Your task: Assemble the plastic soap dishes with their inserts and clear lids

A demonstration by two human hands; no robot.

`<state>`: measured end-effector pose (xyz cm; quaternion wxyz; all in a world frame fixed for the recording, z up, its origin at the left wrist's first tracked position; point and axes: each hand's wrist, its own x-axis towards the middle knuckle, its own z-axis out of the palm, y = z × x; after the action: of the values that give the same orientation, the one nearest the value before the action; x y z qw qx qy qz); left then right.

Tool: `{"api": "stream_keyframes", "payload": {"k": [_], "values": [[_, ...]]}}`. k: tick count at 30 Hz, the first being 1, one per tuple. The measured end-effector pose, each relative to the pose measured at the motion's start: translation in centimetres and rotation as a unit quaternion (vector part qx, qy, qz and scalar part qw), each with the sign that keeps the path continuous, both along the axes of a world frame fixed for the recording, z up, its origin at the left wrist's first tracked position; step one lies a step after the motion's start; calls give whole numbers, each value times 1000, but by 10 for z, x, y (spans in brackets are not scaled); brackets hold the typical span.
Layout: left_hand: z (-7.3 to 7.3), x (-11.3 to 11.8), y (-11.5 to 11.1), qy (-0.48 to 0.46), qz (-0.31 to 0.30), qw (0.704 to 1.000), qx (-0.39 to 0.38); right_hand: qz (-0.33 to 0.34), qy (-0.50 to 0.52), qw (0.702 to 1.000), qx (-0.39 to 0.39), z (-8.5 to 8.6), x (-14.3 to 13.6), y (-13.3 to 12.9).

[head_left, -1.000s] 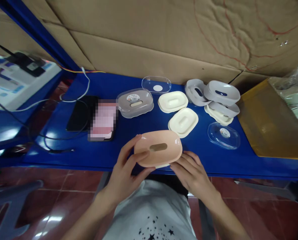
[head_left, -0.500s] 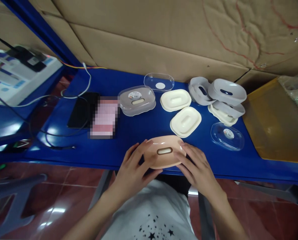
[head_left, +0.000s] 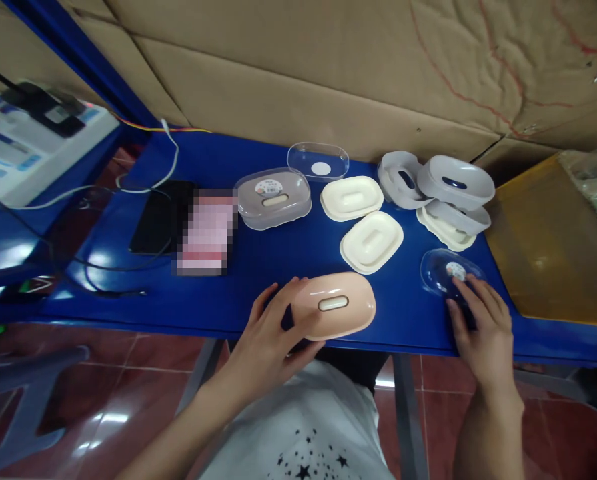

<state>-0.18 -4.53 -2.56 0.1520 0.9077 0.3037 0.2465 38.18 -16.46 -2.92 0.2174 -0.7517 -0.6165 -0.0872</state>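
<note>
The peach dish (head_left: 361, 300) is at the lower centre of the frame, its near edge over the front edge of the blue table (head_left: 278, 260); a pale bar shows in its slot, but the rest of its underside is hidden. The left hand (head_left: 265, 337) pinches its left end, fingers on top, the thumb below and partly out of sight. At the right, the right hand (head_left: 485, 327) has its fingers at the clear lid (head_left: 434, 268), covering part of its rim and label; I cannot tell whether they pinch it or only touch it. Left of centre, a clear cover (head_left: 245, 193) sits over a grey dish (head_left: 298, 200) with a pale bar in its slot. Another clear lid (head_left: 303, 157) lies behind it, hard to make out against the blue. Two cream trays (head_left: 331, 199) lie at the centre, each with a raised bar. The grey dishes (head_left: 471, 177) at the upper right overlap each other and partly hide a cream piece (head_left: 441, 230). The right edge cuts off a brown box (head_left: 548, 260) and blurred clear wrapping (head_left: 591, 170). At the left, the phone screen (head_left: 208, 233) is pixelated.
</note>
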Motion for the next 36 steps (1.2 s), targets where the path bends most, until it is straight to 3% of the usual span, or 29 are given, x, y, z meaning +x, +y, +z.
{"api": "stream_keyframes", "payload": {"k": [4,9,12,18,21,29,36], "values": [[5,5,4,-2,-16,1000,-9,27,24,998,42,1,-17,1],[7,7,15,3,-48,998,-41,29,54,998,-14,5,-35,16],[7,6,23,-15,-53,995,-89,50,111,992,2,12,-43,18],[2,6,30,-51,-73,979,-182,283,164,943,-69,25,-84,26],[-2,6,30,-59,-80,979,-181,331,127,931,-86,28,-100,39],[-3,4,29,-51,-80,979,-182,360,28,930,-69,32,-112,48],[-2,-1,30,-30,-61,973,-221,366,6,928,-68,28,-116,48]]}}
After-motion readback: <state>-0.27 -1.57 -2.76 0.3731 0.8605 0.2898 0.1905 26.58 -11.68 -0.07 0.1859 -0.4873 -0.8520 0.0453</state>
